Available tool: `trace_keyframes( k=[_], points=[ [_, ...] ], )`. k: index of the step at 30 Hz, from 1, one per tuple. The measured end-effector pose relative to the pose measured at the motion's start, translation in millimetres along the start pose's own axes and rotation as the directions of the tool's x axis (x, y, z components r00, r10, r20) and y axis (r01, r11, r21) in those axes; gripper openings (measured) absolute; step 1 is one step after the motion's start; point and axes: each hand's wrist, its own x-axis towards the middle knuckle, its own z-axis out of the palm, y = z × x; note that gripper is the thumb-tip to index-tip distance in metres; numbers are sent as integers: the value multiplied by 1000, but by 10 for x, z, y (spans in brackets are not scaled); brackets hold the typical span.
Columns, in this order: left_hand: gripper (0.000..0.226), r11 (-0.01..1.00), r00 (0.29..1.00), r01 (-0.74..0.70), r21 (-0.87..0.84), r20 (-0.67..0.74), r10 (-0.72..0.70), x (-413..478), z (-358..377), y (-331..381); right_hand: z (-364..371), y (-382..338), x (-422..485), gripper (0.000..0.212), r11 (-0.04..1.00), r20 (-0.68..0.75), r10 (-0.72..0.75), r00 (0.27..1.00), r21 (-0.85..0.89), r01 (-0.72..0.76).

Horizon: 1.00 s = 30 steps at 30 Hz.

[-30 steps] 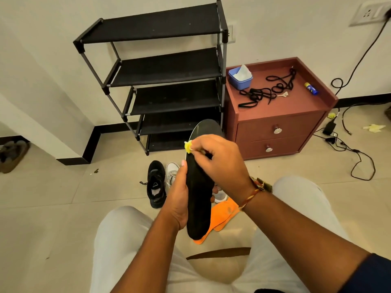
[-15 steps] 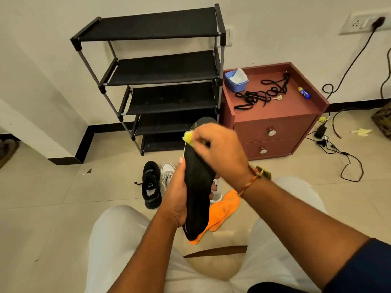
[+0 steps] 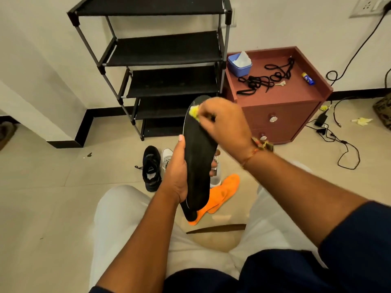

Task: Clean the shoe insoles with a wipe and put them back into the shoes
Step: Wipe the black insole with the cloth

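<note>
- While the left hand (image 3: 176, 172) grips the black insole (image 3: 200, 157) at mid-length, with the thumb laid up its left edge and the fingers (image 3: 213, 166) curled round the back so that only their tips show at the right edge, the insole stands at the centre of the frame, held in the air above the floor (image 3: 63, 166).
- Long axis: nearly upright in the frame, with the heel end at lower centre and the toe end at upper centre, leaning slightly right at the top.
- Right hand (image 3: 224, 121): at the toe end, its fingers are bunched and pinch a small yellow wipe (image 3: 193, 112) against the upper left of the insole's face. The hand is blurred, so the lie of each finger cannot be told.
- Governing relation: the wipe sits at the top of the axis and the rest of the black face lies below it, toward the left hand. A stroke would, by judgement, run down the length, with the left thumb bordering its path.
- Roles: the right hand is nearer the toe end, while the left hand only holds.
- Lower centre, on the floor: orange insoles (image 3: 224, 191) lie just behind the heel end, a black shoe (image 3: 151, 168) lies left of the left hand, and a white shoe (image 3: 167, 156) is partly hidden. Refitting is judged not yet begun.
</note>
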Motion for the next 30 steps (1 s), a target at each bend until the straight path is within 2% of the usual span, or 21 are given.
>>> trace_keyframes(
  k=[2,4,7,10,13,17,21,25,28,30],
  points=[
    [93,1000,1000,31,3,3,-31,19,-20,-11,-49,179,150,7,992,-78,124,989,-27,-126],
    [93,1000,1000,28,14,5,-28,34,-44,-29,-50,206,175,6,985,-80,171,982,-9,-173],
    [84,999,999,-36,-26,-13,36,49,-58,-45,28,-34,19,4,994,-3,96,995,55,-96],
    [71,981,987,-138,-138,-95,126,54,-75,-9,150,-265,-280,6,990,123,-16,992,138,-1],
    [75,959,969,-210,-191,-174,178,67,-163,62,273,-380,-636,7,981,272,-108,956,184,58],
    [81,923,947,-284,-259,-225,229,77,-237,111,261,-355,-916,6,974,341,-127,931,218,53],
    [82,864,935,-335,-376,-242,258,102,-294,159,177,-249,-1055,5,978,415,-192,889,157,138],
    [84,878,945,-302,-371,-240,223,121,-242,115,208,-154,-927,8,980,366,-197,910,45,194],
    [87,940,966,-223,-257,-185,179,88,-164,42,189,-169,-673,7,958,320,-269,909,-10,287],
    [81,963,976,-171,-206,-170,137,57,-107,-8,142,-171,-479,11,949,280,-287,916,-51,312]
  ],
)
